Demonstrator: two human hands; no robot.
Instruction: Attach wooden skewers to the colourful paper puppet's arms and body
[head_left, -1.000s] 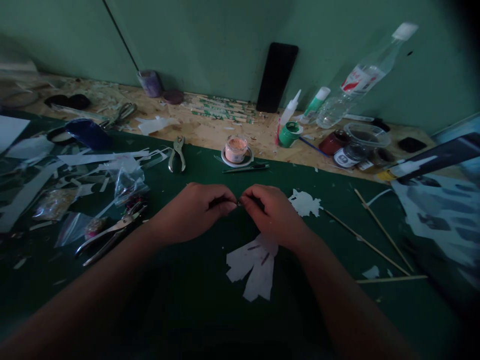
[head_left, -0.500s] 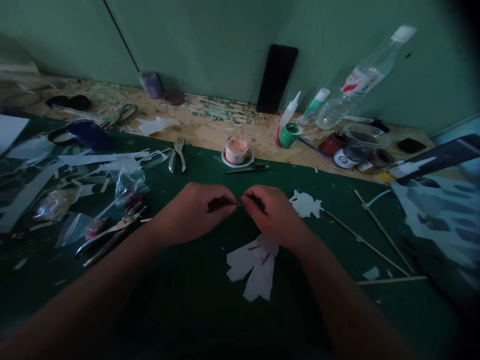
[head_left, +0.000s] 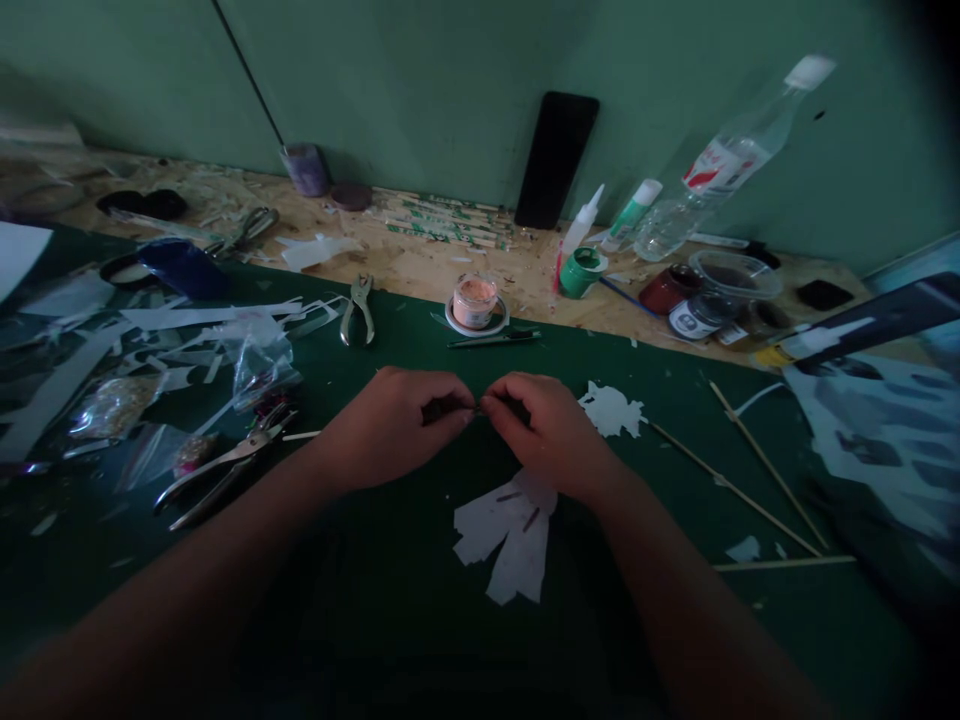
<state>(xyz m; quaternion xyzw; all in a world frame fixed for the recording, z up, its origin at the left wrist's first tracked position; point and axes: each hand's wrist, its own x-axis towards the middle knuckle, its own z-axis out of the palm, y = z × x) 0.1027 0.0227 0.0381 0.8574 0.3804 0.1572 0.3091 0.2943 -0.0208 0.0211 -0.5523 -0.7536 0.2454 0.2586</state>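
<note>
My left hand (head_left: 401,425) and my right hand (head_left: 546,425) meet fingertip to fingertip over the green mat (head_left: 360,600). Both are closed in a pinch on something tiny between them, too small and dark to name. Below my right wrist lies a white paper cutout (head_left: 517,545) with two flared strips and dark marks, its top partly under the hand. Just right of that hand is a ragged white cutout (head_left: 611,408). A slim pen-like tool (head_left: 493,340) and an open jar of pinkish-orange stuff (head_left: 475,300) sit beyond the fingers.
Pliers (head_left: 225,465), a hole punch (head_left: 358,310), paper scraps and small plastic bags (head_left: 112,405) crowd the left. Thin sticks (head_left: 735,487) lie at right. Along the back are a phone (head_left: 557,160), a green paint jar (head_left: 582,272), glue bottles and a tilted plastic bottle (head_left: 724,165).
The fingertips have shifted very slightly around the tiny piece, which shows less now. The whole view has moved a little; otherwise things lie as before.
</note>
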